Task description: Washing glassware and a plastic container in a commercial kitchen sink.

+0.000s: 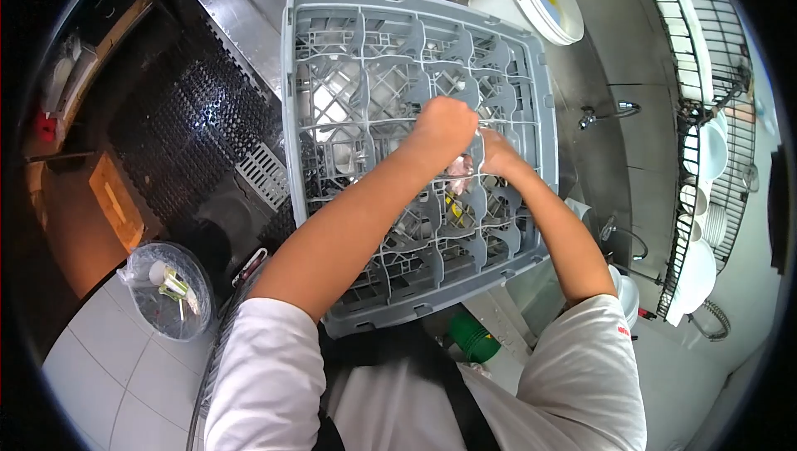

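Observation:
A grey plastic dishwasher glass rack [420,311] with open square compartments lies before me above the steel worktop. Over its middle right, my left hand [447,124] is bent into a fist with the back up, and its fingertips are hidden. My right hand [498,151] reaches down beside it among the dividers; its fingers are mostly out of sight. Whether either hand grips something cannot be seen. Just below the hands, a pinkish, shiny item [461,172] shows between the dividers. Lower down there is a yellow patch [456,208], too obscured to name.
White plastic buckets [520,0] stand behind the rack. Wall taps [610,113] and a wire shelf [672,140] with white crockery are at right. On the left are a black rubber mat [193,121] and a lined waste bin [171,289]. A green container [473,338] sits below.

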Demonstrator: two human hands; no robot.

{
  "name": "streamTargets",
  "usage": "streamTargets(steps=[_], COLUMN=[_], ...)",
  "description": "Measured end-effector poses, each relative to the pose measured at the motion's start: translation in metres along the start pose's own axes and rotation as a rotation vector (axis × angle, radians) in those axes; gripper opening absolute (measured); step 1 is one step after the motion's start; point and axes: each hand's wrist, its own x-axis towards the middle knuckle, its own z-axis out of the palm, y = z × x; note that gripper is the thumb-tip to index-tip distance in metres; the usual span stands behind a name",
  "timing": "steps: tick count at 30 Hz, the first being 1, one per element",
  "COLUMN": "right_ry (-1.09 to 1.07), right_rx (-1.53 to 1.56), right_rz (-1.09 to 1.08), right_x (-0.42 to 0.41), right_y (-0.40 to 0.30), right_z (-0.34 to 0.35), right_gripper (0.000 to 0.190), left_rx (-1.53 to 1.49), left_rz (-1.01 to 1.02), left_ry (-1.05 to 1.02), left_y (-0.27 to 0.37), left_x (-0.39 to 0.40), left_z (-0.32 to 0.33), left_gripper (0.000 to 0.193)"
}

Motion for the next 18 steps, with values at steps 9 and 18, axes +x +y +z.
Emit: streamTargets(steps=[9,18], right_ry=[0.037,-0.027], right_rx=[-0.047,-0.133], right_rz=[0.095,0.067], right_x=[0.001,-0.01], right_y=[-0.01,-0.017], right_z=[-0.007,-0.023], right_gripper=[0.044,0.033], left_rx=[0.029,0.038], left_rz=[-0.002,-0.022], left_ry=[-0.107,-0.052], left_y=[0.003,0.006], left_x=[0.006,0.009], left_z=[0.0,-0.001], left_gripper=[0.013,0.013])
